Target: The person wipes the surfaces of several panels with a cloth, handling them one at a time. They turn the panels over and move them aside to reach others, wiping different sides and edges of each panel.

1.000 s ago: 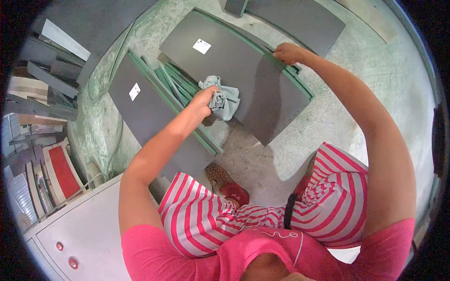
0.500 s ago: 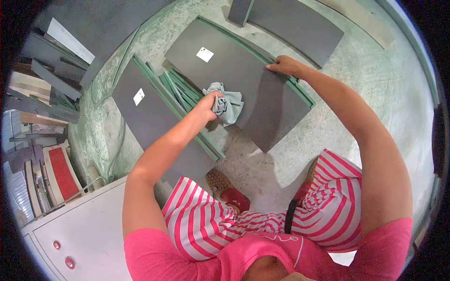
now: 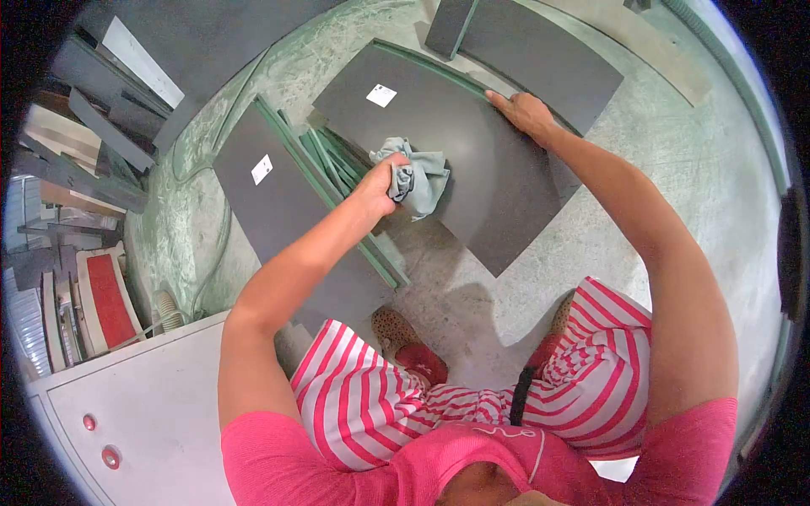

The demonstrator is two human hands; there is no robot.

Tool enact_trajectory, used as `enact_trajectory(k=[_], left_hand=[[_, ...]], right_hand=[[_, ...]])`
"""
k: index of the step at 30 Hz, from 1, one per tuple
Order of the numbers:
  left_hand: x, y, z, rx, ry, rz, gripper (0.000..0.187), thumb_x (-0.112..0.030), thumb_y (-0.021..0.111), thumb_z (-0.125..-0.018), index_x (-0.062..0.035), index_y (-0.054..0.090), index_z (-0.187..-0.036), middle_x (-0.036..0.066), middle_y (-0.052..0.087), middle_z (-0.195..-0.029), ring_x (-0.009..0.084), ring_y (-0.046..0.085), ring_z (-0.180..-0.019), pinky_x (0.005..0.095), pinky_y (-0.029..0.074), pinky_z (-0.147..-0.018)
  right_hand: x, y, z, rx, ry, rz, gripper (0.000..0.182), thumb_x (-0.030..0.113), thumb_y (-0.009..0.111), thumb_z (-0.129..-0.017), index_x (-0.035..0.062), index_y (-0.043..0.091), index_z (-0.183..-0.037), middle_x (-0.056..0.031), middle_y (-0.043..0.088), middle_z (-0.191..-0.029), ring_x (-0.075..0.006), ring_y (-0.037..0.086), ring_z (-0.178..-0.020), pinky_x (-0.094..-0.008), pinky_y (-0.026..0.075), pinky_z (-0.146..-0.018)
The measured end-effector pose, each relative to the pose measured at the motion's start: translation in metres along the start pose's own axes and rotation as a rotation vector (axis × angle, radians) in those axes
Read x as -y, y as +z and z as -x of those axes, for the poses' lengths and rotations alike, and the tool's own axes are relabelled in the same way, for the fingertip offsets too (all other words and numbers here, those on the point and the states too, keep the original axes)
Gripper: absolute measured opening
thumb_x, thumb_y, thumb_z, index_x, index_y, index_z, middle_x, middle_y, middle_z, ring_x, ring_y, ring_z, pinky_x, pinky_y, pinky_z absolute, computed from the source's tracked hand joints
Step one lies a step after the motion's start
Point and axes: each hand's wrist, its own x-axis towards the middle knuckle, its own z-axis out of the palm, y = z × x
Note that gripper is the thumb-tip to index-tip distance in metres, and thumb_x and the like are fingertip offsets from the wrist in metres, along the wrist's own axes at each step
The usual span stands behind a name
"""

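My left hand (image 3: pixel 381 187) is closed round a bunched grey-green cloth (image 3: pixel 429 181), whose loose part hangs over the near left edge of a dark grey panel (image 3: pixel 472 160). At that panel's far right edge is my right hand (image 3: pixel 525 114), holding the rim with one digit stretched along the top; the digits past the edge are hidden. A small white label (image 3: pixel 381 95) sits on the panel's far left part. Left of it lies another dark panel (image 3: pixel 278 202) with green edges and its own white label (image 3: pixel 261 169). Thin green-edged strips (image 3: pixel 333 160) lie between the two.
Another dark panel (image 3: pixel 540 55) lies on the concrete floor (image 3: pixel 439 287) beyond my right hand. Stacked boards (image 3: pixel 110 126) stand at the left. A white cabinet (image 3: pixel 152 405) with red buttons is at lower left, near a ribbed hose (image 3: pixel 167 310).
My right hand has shifted slightly along the panel's edge, and its digits look straighter. The panel's green right edge no longer shows. My left hand and the cloth have moved a little right.
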Motion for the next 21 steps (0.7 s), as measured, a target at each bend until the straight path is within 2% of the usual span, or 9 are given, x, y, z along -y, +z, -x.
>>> enact_trajectory(k=[4, 6, 10, 12, 19, 21], left_hand=[[-0.004, 0.014, 0.018, -0.041, 0.021, 0.021, 0.011, -0.014, 0.059, -0.068, -0.0086, 0.056, -0.077, 0.004, 0.060, -0.071, 0.0191, 0.060, -0.058, 0.0365, 0.051, -0.060], [-0.006, 0.012, 0.023, -0.004, 0.068, -0.037, 0.018, -0.015, 0.058, -0.074, -0.0076, 0.055, -0.091, 0.005, 0.062, -0.085, 0.0200, 0.061, -0.075, 0.0357, 0.050, -0.074], [-0.005, 0.006, 0.020, 0.069, 0.142, -0.034, 0.014, -0.015, 0.058, -0.075, -0.0085, 0.055, -0.087, 0.004, 0.061, -0.081, 0.0174, 0.061, -0.070, 0.0323, 0.051, -0.068], [-0.005, 0.003, 0.025, 0.091, 0.265, -0.120, 0.013, -0.015, 0.059, -0.075, -0.0076, 0.055, -0.085, 0.004, 0.061, -0.080, 0.0165, 0.060, -0.070, 0.0304, 0.050, -0.065], [-0.021, -0.012, 0.125, 0.006, 0.474, -0.149, 0.020, -0.016, 0.059, -0.075, -0.0048, 0.055, -0.092, 0.005, 0.061, -0.083, 0.0160, 0.060, -0.074, 0.0295, 0.049, -0.068], [-0.019, -0.031, 0.154, -0.051, 0.494, -0.140, 0.022, -0.017, 0.059, -0.076, -0.0044, 0.054, -0.094, 0.005, 0.061, -0.085, 0.0167, 0.060, -0.076, 0.0302, 0.048, -0.071]], right_hand=[[0.003, -0.009, 0.003, 0.003, 0.015, 0.038, 0.083, 0.070, 0.036, -0.074, -0.0075, 0.062, -0.082, -0.0254, 0.060, -0.088, -0.0369, 0.057, -0.091, -0.0408, 0.043, -0.079], [0.004, -0.014, 0.011, 0.043, 0.093, -0.034, 0.082, 0.071, 0.036, -0.074, -0.0063, 0.062, -0.085, -0.0253, 0.059, -0.092, -0.0371, 0.056, -0.093, -0.0416, 0.041, -0.081], [0.002, -0.016, 0.016, 0.001, 0.049, -0.044, 0.081, 0.071, 0.036, -0.073, -0.0049, 0.062, -0.088, -0.0248, 0.059, -0.094, -0.0370, 0.056, -0.093, -0.0425, 0.041, -0.082], [0.009, -0.017, 0.014, -0.081, 0.050, -0.073, 0.080, 0.071, 0.036, -0.074, -0.0036, 0.062, -0.090, -0.0235, 0.059, -0.094, -0.0374, 0.056, -0.094, -0.0422, 0.041, -0.082], [0.089, -0.032, 0.056, -0.110, -0.095, -0.135, 0.078, 0.068, 0.033, -0.077, -0.0030, 0.061, -0.089, -0.0239, 0.059, -0.094, -0.0369, 0.056, -0.091, -0.0425, 0.041, -0.081], [0.112, -0.025, 0.075, -0.075, -0.228, -0.168, 0.076, 0.067, 0.034, -0.077, -0.0036, 0.060, -0.089, -0.0232, 0.059, -0.093, -0.0357, 0.057, -0.089, -0.0433, 0.042, -0.080]])
